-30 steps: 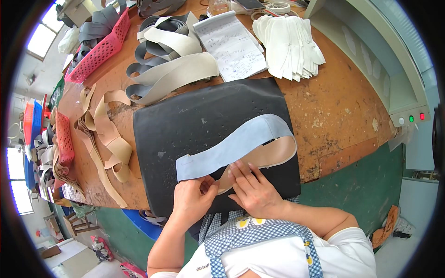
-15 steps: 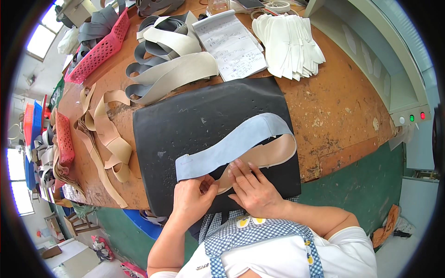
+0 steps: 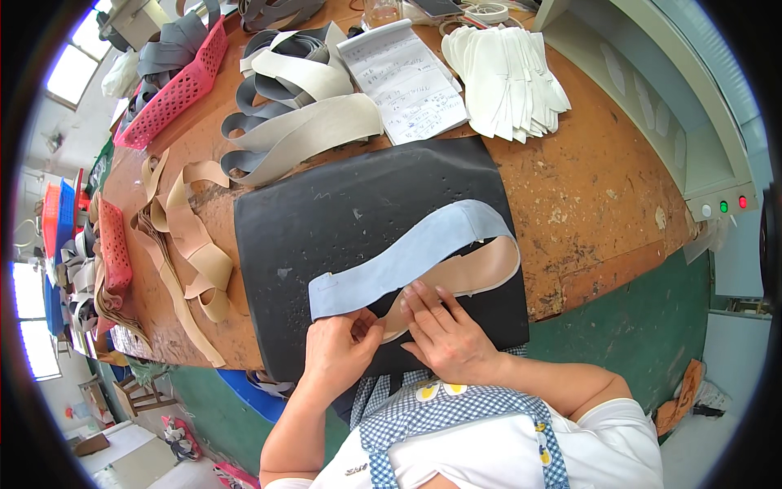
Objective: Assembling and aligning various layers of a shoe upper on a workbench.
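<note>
**Pressing a strip end on the mat**

The blue strip [image 3: 407, 257] lay over the tan strip [image 3: 468, 273] on the black mat [image 3: 326, 220]. The left hand [image 3: 342, 350] pinched the near end; the right hand [image 3: 444, 330] pressed flat, fingers spread. Best kept edges aligned, pressure even.

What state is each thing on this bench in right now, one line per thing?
Light blue strip: curved, lying flat on the mat, near end under the fingers.
Tan strip: curved, partly under the blue one.
Black mat: flat on the bench.
Left hand: pinching the strips' near ends.
Right hand: fingers pressing flat on the tan strip.
White pieces: stacked, fanned.
Notepad: open.
Red basket: holding grey strips.
</note>
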`<state>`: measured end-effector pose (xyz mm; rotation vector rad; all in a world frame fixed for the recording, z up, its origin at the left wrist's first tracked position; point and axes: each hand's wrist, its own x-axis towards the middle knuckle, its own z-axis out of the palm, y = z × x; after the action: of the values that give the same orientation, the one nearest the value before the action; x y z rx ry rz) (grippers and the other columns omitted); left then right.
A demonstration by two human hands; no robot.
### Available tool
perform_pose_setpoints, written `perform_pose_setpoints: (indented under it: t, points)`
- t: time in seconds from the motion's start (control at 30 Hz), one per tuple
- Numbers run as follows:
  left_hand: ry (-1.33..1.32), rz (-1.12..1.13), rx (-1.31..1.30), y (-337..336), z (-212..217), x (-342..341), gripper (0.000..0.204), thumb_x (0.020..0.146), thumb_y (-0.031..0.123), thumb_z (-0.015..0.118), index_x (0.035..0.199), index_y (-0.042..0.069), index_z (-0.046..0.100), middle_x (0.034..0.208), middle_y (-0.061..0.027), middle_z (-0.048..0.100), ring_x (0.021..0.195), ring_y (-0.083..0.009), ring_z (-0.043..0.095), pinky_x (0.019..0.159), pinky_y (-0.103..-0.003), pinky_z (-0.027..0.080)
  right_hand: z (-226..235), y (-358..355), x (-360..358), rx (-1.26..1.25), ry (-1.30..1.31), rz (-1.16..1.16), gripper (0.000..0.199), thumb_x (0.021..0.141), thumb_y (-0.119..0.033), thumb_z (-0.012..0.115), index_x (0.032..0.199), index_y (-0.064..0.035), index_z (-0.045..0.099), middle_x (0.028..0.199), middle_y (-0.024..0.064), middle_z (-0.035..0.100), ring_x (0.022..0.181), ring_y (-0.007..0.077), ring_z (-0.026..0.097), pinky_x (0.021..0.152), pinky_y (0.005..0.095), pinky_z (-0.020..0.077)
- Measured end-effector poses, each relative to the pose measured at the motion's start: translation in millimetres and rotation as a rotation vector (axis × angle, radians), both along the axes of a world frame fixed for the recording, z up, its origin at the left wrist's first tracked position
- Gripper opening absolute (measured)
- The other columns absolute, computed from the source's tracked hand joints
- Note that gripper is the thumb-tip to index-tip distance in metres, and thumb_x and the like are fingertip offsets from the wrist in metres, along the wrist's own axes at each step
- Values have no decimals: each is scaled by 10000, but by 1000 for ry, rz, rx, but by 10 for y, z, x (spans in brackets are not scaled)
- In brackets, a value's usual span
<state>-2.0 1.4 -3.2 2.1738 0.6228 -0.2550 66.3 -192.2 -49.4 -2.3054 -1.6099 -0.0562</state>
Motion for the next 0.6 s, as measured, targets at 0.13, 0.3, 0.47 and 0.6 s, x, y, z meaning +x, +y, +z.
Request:
perform_pose_setpoints:
  t: [0.13, 0.3, 0.47, 0.6]
  points:
    - [-9, -8, 9, 2, -4, -6, 176, 854, 148, 725, 860, -26, 694, 676, -82, 664, 598, -115, 621, 586, -266, 494, 6, 1, 3, 3, 6, 2, 635, 853, -287, 692, 1322, 119, 556, 1436, 264, 501, 1419, 397, 412, 1173, 514, 314]
    - [37, -5, -3, 3, 21, 8, 189, 838, 178, 697, 881, -5, 715, 721, -112, 694, 643, -221, 681, 635, -330, 529, 2, 0, 2, 3, 7, 1, 631, 852, -284, 693, 1318, 120, 559, 1434, 267, 502, 1418, 398, 412, 1171, 515, 317]
    - [53, -3, -1, 5, 29, 12, 189, 838, 178, 697, 882, -4, 715, 724, -111, 695, 650, -219, 683, 635, -329, 528, -1, 0, 2, 6, 6, 2, 623, 855, -284, 692, 1311, 121, 566, 1433, 270, 503, 1417, 403, 412, 1169, 517, 320]
    - [17, 0, -4, 6, 5, -3, 184, 844, 164, 712, 875, -18, 706, 704, -98, 682, 632, -168, 656, 613, -297, 512, 5, -1, 2, 9, 1, 2, 620, 855, -285, 691, 1307, 121, 568, 1432, 270, 504, 1417, 404, 413, 1168, 518, 321]
